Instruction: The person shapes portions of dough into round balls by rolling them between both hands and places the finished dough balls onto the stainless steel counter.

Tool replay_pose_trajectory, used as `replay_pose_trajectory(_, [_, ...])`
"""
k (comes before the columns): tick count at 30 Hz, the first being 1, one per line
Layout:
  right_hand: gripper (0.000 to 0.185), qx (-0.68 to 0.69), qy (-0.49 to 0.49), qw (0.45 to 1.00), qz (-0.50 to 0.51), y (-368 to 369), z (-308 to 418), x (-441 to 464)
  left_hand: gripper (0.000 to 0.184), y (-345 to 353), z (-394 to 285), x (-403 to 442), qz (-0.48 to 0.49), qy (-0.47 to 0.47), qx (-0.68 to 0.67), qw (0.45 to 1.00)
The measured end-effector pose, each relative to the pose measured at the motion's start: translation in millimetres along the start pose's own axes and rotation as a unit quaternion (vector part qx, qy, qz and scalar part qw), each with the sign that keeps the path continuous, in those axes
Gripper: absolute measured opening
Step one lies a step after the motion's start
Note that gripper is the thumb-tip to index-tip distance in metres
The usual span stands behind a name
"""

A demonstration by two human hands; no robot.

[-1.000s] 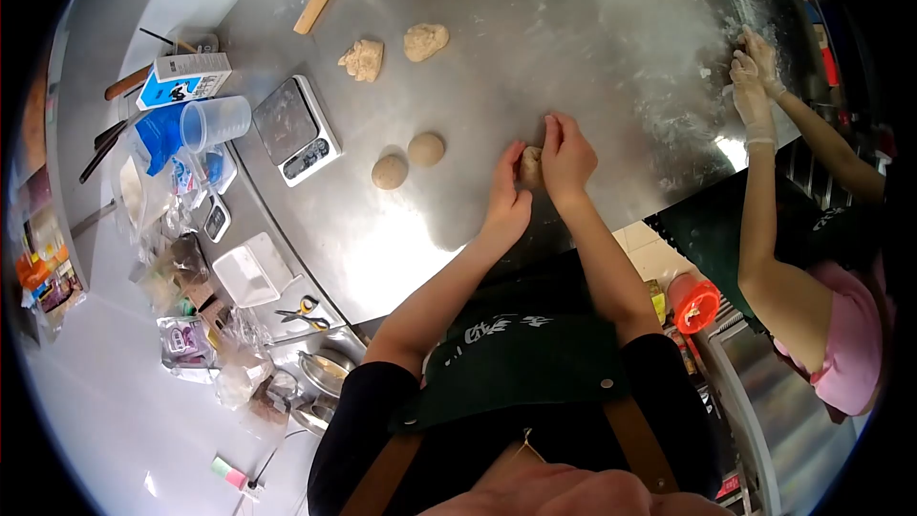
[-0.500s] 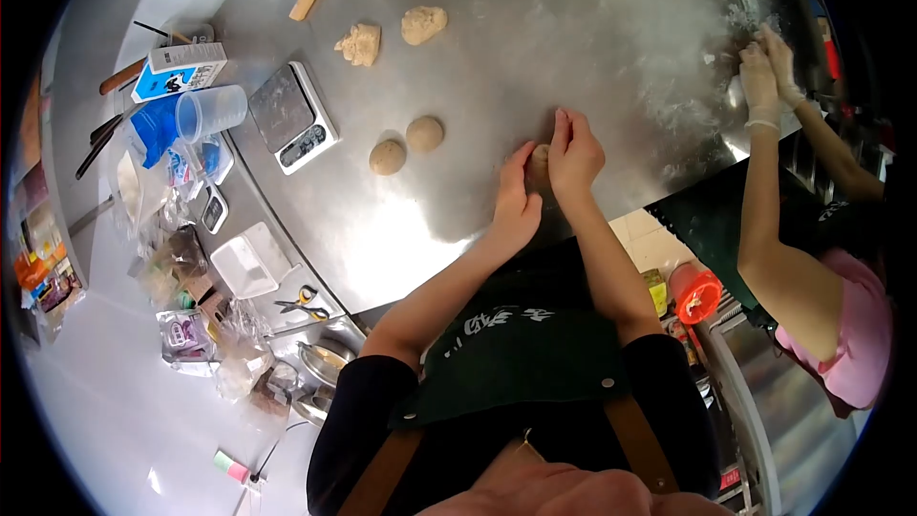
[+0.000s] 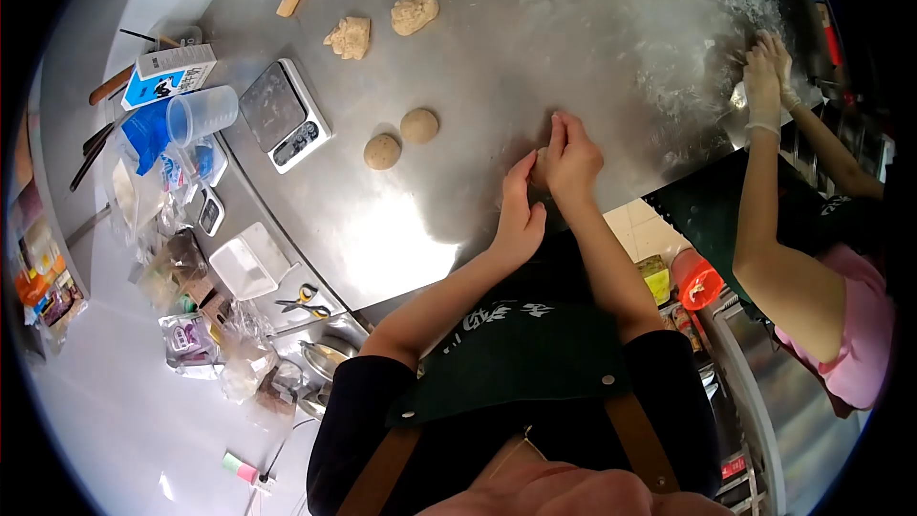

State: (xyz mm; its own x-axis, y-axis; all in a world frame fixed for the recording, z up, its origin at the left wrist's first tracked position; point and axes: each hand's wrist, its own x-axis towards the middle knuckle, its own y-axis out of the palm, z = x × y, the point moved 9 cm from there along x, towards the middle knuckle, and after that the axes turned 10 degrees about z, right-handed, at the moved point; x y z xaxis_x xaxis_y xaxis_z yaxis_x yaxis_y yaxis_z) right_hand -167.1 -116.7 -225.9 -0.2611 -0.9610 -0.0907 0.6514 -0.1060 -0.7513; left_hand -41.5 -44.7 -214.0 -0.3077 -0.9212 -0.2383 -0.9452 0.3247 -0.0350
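Observation:
Between my two cupped hands is a piece of dough [image 3: 541, 168], resting on the steel table and mostly covered by my fingers. My left hand [image 3: 519, 217] curves along its left side. From the right, my right hand [image 3: 574, 164] wraps round it, fingers pointing away from me. To the left sit two smooth dough balls, one nearer [image 3: 382, 152] and one slightly farther [image 3: 419, 126]. Farther back lie two rough dough lumps, a left one [image 3: 349, 38] and a right one [image 3: 415, 15].
A kitchen scale [image 3: 287, 117] stands left of the dough balls, near a clear plastic cup [image 3: 202, 115] and a milk carton [image 3: 170, 75]. Scissors [image 3: 304, 301] and a white tray [image 3: 250, 262] lie lower left. At right, a co-worker's gloved hands [image 3: 764, 81] work on the floured steel.
My hands stay cupped round the dough with only a slight shift. The table and its items sit slightly more to the left in view. The co-worker's hands have moved a little.

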Motion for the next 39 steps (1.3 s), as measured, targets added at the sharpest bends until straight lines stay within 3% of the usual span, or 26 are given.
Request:
replay_pose_trajectory(4, [0.016,0.002,-0.015,1.000,-0.003,3,-11,-6,0.072,-9,19,3,-0.031,-0.026,0.027,0.999])
replay_pose_trajectory(7, [0.018,0.043,-0.021,0.999,-0.023,-5,-20,-17,0.074,6,15,7,0.037,-0.010,0.037,0.999])
replay_pose_trajectory(10, [0.018,0.074,0.009,0.997,-0.030,-14,-25,-27,0.075,14,-6,-7,0.018,0.035,0.048,0.998])
replay_pose_trajectory(17, [0.015,0.016,-0.119,0.993,-0.008,-5,56,44,0.072,-34,-5,36,-0.055,0.053,-0.021,0.997])
replay_pose_trajectory(21, [0.014,0.073,-0.065,0.995,-0.037,-7,52,55,0.074,-41,-4,42,-0.089,0.070,-0.055,0.992])
replay_pose_trajectory(25, [0.013,0.036,-0.097,0.995,0.006,16,62,43,0.073,-34,0,36,-0.072,0.060,-0.075,0.993])
replay_pose_trajectory(26, [0.014,0.044,-0.060,0.997,0.010,25,46,45,0.073,-35,1,36,-0.065,0.057,-0.073,0.994])
replay_pose_trajectory(29, [0.015,0.009,-0.093,0.996,-0.008,28,40,46,0.074,-46,14,42,-0.085,-0.025,-0.031,0.996])
replay_pose_trajectory(33, [0.016,-0.026,-0.113,0.993,0.018,26,46,48,0.073,-46,24,57,-0.050,0.001,-0.013,0.999])
replay_pose_trajectory(35, [0.015,-0.001,-0.057,0.998,0.032,9,50,49,0.072,-43,2,47,-0.028,-0.021,0.028,0.999])
replay_pose_trajectory(36, [0.015,0.011,-0.025,0.999,0.042,4,48,46,0.069,-39,-6,40,-0.031,0.016,0.018,0.999])
replay_pose_trajectory(39, [0.017,0.013,-0.048,0.998,0.026,17,38,35,0.070,-28,-5,25,-0.049,0.024,0.024,0.998])
